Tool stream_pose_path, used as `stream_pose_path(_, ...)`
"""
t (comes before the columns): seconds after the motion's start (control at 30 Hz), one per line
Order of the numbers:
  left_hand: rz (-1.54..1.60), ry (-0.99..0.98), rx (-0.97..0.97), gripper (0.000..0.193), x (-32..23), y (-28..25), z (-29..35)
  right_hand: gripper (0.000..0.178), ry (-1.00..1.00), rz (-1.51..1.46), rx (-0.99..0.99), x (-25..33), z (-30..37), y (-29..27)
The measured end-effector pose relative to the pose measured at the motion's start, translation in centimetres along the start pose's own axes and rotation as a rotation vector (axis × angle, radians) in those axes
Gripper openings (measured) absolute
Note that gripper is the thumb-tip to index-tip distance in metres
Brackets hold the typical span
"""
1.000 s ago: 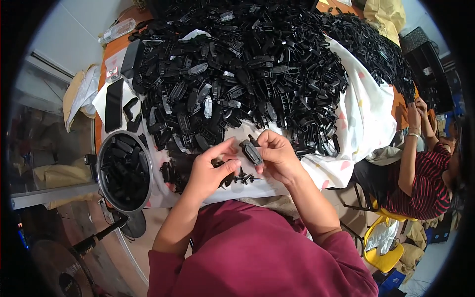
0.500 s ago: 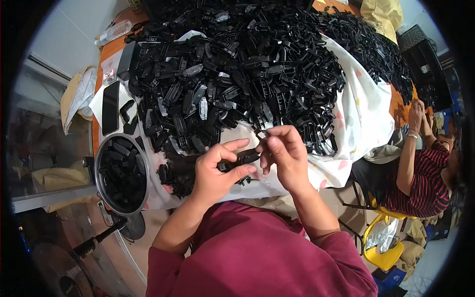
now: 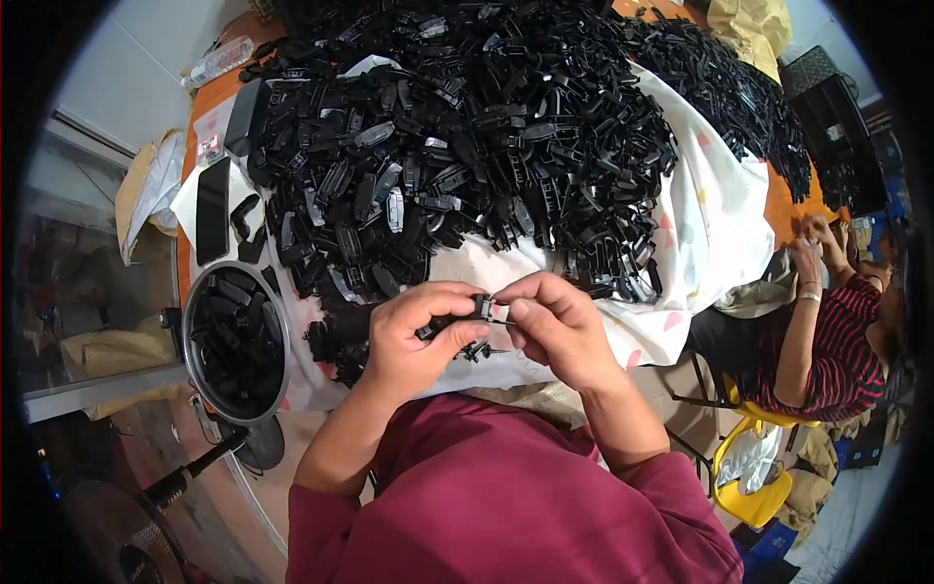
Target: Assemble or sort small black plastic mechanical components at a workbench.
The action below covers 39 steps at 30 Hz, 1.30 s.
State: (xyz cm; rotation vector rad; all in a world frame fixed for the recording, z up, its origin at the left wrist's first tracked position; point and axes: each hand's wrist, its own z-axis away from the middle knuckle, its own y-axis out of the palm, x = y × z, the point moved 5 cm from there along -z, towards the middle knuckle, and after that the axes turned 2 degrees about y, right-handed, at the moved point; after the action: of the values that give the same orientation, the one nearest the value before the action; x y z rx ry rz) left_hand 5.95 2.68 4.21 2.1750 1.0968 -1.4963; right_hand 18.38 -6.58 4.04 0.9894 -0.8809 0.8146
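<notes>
Left hand: the left hand is curled tight around a small black plastic part, thumb over the top, held just above the near edge of the desk.
Right hand: the right hand meets it from the other side, thumb and forefinger pinched together on a thin bit at the end of that same part, by the look of it a small metal piece, too small to say for sure.
Part in hand: black, stubby, caught between both hands right in front of the maroon sleeves; I'd judge it is mid-fitting, not finished.
Loose bits: a few small black pieces lie on the cloth just under and left of the hands.
Done so far: the round metal bowl at the left holds a fair layer of black parts, partly filled and not heaped; that reads as the finished lot.
Left to do: beyond the hands, the black heap covers most of the white spotted cloth. By that showing, the work is in its early part.
Left edge: a dark phone lies flat beside the heap.
Far right: another person in a striped top sits at the desk, hands busy at the same pile.
</notes>
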Motion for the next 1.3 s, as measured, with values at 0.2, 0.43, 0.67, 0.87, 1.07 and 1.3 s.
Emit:
stream_pose_path(0.2, -0.051, -0.098, -0.063, 0.028, -0.9, 0.0, 0.5, 0.012, 0.170, -0.210, -0.049, -0.8, 0.4, -0.5)
stream_pose_path(0.43, -0.321, 0.189, 0.069, 0.027, -3.1, -0.5, -0.3, 0.013, 0.153, -0.096, -0.027, -0.5, 0.7, -1.0)
stream_pose_path(0.67, -0.194, 0.005, 0.139, 0.026, -2.6, -0.4, -0.2, 0.016, 0.073, 0.028, 0.063, -0.6, 0.4, -1.0)
stream_pose_path(0.87, -0.391, 0.064, 0.158, 0.027, -2.6, -0.2, 0.2, 0.018, 0.084, 0.075, 0.038, -1.6, 0.5, -1.0)
stream_pose_path(1.07, -0.057, -0.184, 0.152, 0.026, -0.7, -0.4, 0.9, 0.018, 0.045, 0.107, 0.042, -1.8, 0.6, -0.5)
stream_pose_path(1.3, 0.006, -0.069, 0.015, 0.031, -0.8, 1.3, 1.3, 0.021, 0.069, -0.062, 0.069, -2.5, 1.3, -0.3)
